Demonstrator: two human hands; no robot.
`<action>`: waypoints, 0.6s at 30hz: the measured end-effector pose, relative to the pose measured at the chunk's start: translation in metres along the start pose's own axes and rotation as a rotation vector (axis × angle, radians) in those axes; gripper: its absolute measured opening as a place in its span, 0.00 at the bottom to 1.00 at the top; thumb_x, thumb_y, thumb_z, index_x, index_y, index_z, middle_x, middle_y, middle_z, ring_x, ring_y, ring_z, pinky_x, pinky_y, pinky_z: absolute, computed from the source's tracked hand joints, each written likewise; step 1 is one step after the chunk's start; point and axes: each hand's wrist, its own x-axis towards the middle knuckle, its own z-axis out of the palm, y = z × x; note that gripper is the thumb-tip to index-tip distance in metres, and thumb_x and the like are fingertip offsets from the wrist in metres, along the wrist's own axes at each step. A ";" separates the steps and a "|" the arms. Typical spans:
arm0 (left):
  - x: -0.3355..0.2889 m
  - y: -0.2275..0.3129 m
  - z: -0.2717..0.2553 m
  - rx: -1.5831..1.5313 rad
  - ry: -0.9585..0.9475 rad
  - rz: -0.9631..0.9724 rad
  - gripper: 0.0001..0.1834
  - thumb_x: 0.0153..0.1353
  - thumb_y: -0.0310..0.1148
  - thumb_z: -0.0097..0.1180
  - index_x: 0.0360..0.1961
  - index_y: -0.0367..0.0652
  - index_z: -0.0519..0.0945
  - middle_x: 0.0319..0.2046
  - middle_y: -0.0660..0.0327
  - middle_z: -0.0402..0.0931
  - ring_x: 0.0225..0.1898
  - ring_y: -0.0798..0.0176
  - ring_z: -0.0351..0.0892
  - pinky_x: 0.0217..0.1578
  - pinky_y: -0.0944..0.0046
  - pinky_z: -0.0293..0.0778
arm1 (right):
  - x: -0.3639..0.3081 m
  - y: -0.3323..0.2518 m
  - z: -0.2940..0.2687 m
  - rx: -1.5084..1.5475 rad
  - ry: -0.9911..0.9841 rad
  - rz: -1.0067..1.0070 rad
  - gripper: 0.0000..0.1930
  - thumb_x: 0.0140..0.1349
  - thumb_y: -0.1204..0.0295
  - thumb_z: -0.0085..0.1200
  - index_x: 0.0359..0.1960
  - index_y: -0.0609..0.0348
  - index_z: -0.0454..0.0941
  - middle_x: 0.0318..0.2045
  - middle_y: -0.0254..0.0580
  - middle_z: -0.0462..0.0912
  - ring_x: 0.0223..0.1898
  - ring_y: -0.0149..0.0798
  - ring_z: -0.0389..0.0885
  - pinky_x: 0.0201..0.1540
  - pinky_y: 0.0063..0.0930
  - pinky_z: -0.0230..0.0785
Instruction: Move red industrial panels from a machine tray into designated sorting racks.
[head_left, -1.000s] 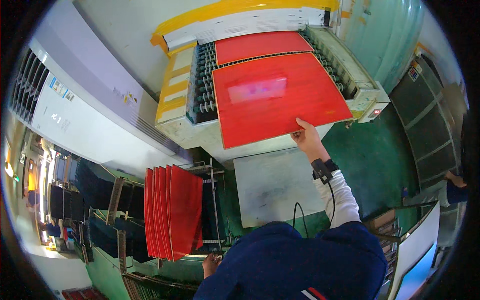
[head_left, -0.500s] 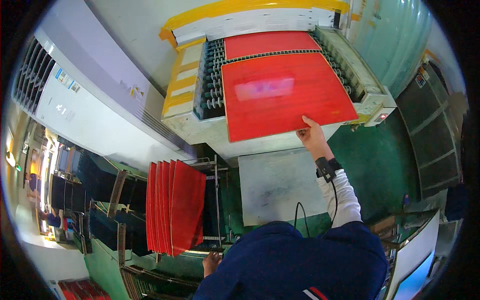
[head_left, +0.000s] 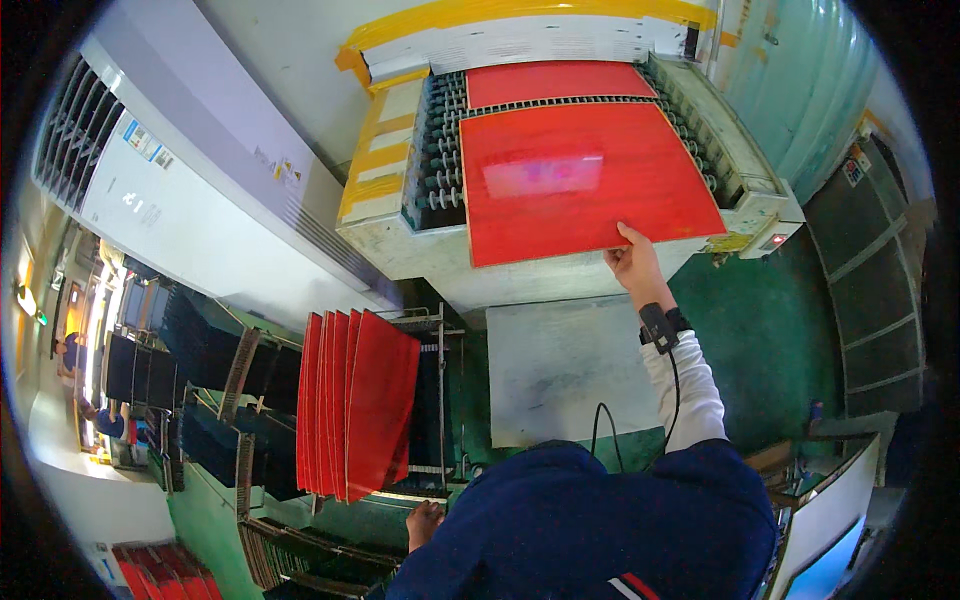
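A large glossy red panel lies over the rollers of a pale conveyor machine, its near edge jutting past the machine's front. My right hand pinches that near edge right of its middle, thumb on top and the other fingers mostly underneath. Farther in, a second red panel rests on the rollers with a narrow gap between the two. Low in the view, my left hand is beside the lower rail of a metal rack, its fingers curled. Whatever they hold is hidden. Several red panels stand upright in that rack.
A tall white cabinet unit with a grille stands left of the machine. On the green floor lies a pale sheet. Dark racks fill the left, with people beyond. A dark framed panel leans at the right.
The whole view has shifted slightly, so the scene sits a little right and higher. My right hand stays on the panel's near edge; my left hand remains low by the rack.
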 end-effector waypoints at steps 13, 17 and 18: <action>-0.011 0.016 -0.006 0.611 0.037 0.081 0.10 0.43 0.40 0.59 0.26 0.49 0.77 0.30 0.63 0.75 0.35 0.55 0.75 0.33 0.58 0.72 | -0.004 0.018 -0.001 -0.092 -0.091 0.040 0.10 0.56 0.64 0.53 0.32 0.57 0.71 0.28 0.39 0.77 0.30 0.35 0.74 0.35 0.29 0.67; -0.016 0.012 -0.012 0.877 -0.017 0.192 0.10 0.43 0.41 0.58 0.25 0.49 0.75 0.29 0.61 0.73 0.31 0.54 0.74 0.29 0.57 0.72 | -0.025 0.040 0.018 -0.201 -0.184 0.113 0.15 0.58 0.59 0.52 0.36 0.58 0.73 0.32 0.39 0.77 0.33 0.34 0.74 0.37 0.28 0.65; -0.013 -0.006 -0.014 0.834 0.033 0.343 0.10 0.43 0.41 0.58 0.26 0.49 0.75 0.29 0.61 0.73 0.31 0.54 0.74 0.29 0.57 0.71 | -0.029 0.048 0.022 -0.212 -0.195 0.135 0.15 0.58 0.59 0.52 0.36 0.58 0.73 0.32 0.39 0.77 0.33 0.34 0.74 0.37 0.28 0.65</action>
